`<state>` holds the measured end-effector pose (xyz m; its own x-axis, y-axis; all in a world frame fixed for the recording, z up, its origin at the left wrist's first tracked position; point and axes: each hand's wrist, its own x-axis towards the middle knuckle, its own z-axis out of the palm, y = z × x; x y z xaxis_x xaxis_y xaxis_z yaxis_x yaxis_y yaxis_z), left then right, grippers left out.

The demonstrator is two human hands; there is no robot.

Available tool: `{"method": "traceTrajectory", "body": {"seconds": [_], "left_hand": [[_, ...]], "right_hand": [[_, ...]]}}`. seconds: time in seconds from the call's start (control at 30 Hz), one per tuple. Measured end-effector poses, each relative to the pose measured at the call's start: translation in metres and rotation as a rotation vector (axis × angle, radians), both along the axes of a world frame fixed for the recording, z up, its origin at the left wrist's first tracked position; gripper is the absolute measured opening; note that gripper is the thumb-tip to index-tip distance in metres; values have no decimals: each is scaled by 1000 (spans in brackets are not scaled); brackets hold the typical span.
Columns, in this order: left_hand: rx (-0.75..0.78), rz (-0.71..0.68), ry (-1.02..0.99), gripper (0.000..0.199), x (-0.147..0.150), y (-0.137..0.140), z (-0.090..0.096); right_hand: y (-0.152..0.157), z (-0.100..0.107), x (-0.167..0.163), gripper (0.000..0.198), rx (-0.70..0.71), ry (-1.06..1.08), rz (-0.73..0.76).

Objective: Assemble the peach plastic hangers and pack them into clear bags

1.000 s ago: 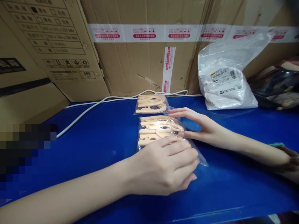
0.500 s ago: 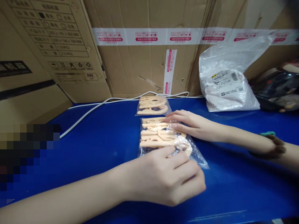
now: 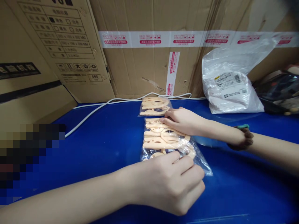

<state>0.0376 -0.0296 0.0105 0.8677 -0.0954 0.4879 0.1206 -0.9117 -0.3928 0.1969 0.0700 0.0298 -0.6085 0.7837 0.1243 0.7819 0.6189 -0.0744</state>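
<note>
A clear plastic bag [image 3: 155,144] of peach-coloured plastic pieces, which look like folding hangers, lies flat on the blue tabletop. Its near edge is covered by my left hand [image 3: 170,183], whose fingers are curled closed there; the fingertips are hidden. My right hand [image 3: 181,119] is at the far right corner of the same bag, thumb on it and fingers bent in a pinch. Just beyond lies a second clear bag [image 3: 153,105] with similar peach pieces, close to my right fingers.
A white cable [image 3: 93,113] runs along the back of the blue table [image 3: 105,149]. Cardboard boxes [image 3: 140,68] wall off the back and left. A white plastic parcel bag [image 3: 231,90] stands at the back right, beside dark wrapped items [image 3: 280,90].
My right hand's fingers, stretched over the bag before, are now bent in at its far corner. My left hand stays closed at the near edge. The view has shifted slightly.
</note>
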Motion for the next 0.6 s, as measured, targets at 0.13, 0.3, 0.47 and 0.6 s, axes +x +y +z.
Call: {"method": "traceTrajectory", "body": {"seconds": [0.13,0.3,0.47,0.6], "left_hand": [[61,-26,5,27,-3,-5,3],[157,-15,33,29,-1,-2,15],[313,42,-37,22,6,28,34],[472,177,-39,26,11,74,40]], "right_hand": [[-7,2,-3,41,11,33,-55],[-15,20,4,35,92,184,-68],[14,55,18,34,250,364,-138],[63,64,23,38,256,336,-126]]}}
